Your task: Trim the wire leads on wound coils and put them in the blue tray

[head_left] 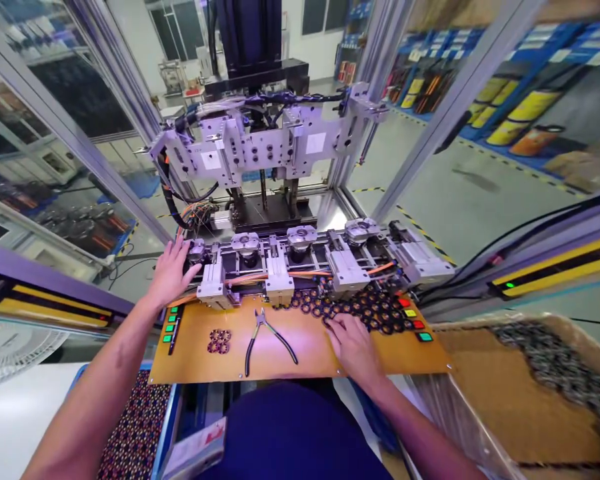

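Note:
My left hand is at the leftmost fixture of the machine, its fingers stretched and thumb apart. Whether it presses on the fixture is hard to tell. My right hand rests low over the orange-brown panel, fingers curled down onto a small dark ring-shaped part at the left edge of a spread of such ring parts. The fingers partly hide that part. Between my hands lie open pliers with dark handles. Left of them sits a small group of ring parts.
More fixtures stand in a row behind the panel, below a machine head. Green buttons and a black pen are at left, coloured buttons at right. Cartons and a blue-edged tray flank the panel.

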{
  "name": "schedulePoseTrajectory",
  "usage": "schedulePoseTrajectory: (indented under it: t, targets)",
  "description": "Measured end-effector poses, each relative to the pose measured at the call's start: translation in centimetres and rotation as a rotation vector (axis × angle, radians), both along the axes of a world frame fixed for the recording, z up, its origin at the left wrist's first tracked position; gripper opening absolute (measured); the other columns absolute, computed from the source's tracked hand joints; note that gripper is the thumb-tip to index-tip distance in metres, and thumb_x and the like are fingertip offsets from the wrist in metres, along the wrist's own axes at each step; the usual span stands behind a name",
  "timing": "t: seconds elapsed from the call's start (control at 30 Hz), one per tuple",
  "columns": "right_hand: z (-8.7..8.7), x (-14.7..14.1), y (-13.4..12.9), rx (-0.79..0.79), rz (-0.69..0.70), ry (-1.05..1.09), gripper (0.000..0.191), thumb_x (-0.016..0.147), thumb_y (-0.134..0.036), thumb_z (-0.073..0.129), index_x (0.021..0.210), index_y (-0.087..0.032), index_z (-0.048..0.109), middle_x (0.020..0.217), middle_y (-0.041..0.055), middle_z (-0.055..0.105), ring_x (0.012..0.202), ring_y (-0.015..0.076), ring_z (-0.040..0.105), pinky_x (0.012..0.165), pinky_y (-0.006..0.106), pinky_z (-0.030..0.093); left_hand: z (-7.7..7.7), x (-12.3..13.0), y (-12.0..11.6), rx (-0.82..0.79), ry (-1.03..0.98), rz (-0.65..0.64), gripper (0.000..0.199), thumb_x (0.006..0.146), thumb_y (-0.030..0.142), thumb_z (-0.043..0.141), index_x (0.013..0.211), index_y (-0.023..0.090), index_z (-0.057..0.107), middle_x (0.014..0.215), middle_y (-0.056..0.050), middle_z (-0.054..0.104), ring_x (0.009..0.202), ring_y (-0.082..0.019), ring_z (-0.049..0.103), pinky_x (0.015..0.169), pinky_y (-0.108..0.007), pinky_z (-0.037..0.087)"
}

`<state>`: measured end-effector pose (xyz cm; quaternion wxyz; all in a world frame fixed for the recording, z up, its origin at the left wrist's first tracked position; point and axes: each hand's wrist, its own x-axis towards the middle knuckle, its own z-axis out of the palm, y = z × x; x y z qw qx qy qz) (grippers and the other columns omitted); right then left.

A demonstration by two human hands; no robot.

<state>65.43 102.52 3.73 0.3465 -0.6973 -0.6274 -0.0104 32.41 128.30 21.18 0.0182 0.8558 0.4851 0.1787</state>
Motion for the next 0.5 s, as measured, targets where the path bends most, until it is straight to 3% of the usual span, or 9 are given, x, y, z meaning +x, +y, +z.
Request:
schedulePoseTrajectory:
  t: [0.1, 0.2, 0.3, 0.4, 0.5]
  targets:
    - [0.8, 0.3, 1.3, -0.013, 0.029, 0.013, 0.027, 0.092, -0.014, 0.049, 0.08, -0.016, 0.073, 0.084, 0.0125, 0.064, 0.079, 0.0248, 0.055, 0.07, 0.039, 0.048, -0.2, 0.6, -4.6, 0.052, -0.151, 0.029, 0.066, 0.094, 0.047, 0.049, 0.147, 0.009, 0.039, 0.158, -0.02, 0.038, 0.148, -0.033, 0.031, 0.121, -0.056, 0.026]
    - [2.9, -0.3, 1.1, 0.022, 0.095, 0.061, 0.027, 0.092, -0.014, 0.05, 0.078, -0.016, 0.073, 0.084, 0.0115, 0.062, 0.079, 0.0233, 0.055, 0.069, 0.037, 0.05, -0.8, 1.8, -10.8, 0.011, -0.279, 0.022, 0.056, 0.095, 0.044, 0.051, 0.143, 0.015, 0.046, 0.147, -0.016, 0.052, 0.139, -0.028, 0.047, 0.117, -0.052, 0.036]
    - [7.0, -2.2, 0.4, 0.092, 0.241, 0.158, 0.02, 0.095, -0.02, 0.054, 0.09, -0.018, 0.073, 0.102, 0.0109, 0.061, 0.091, 0.0214, 0.061, 0.077, 0.034, 0.055, -1.0, 4.1, -16.4, -0.291, -0.496, -0.111, 0.037, 0.094, 0.037, 0.058, 0.126, 0.019, 0.064, 0.122, -0.012, 0.071, 0.114, -0.026, 0.067, 0.101, -0.047, 0.053]
    - [11.7, -4.8, 0.2, 0.192, 0.468, 0.471, 0.016, 0.092, -0.014, 0.06, 0.097, -0.024, 0.072, 0.121, 0.0082, 0.057, 0.102, 0.0186, 0.064, 0.082, 0.03, 0.057, -0.2, 6.6, -19.4, -0.475, -0.575, -0.251, 0.035, 0.092, 0.042, 0.06, 0.118, 0.021, 0.07, 0.095, -0.005, 0.078, 0.081, -0.018, 0.074, 0.078, -0.031, 0.062]
    - [14.5, -6.9, 0.8, 0.218, 0.609, 0.688, 0.023, 0.089, -0.008, 0.061, 0.099, -0.026, 0.071, 0.125, 0.0071, 0.058, 0.105, 0.0177, 0.065, 0.085, 0.027, 0.058, 0.7, 7.8, -20.1, -0.546, -0.693, -0.311, 0.039, 0.092, 0.045, 0.06, 0.117, 0.017, 0.071, 0.095, -0.007, 0.079, 0.079, -0.018, 0.075, 0.073, -0.028, 0.061]
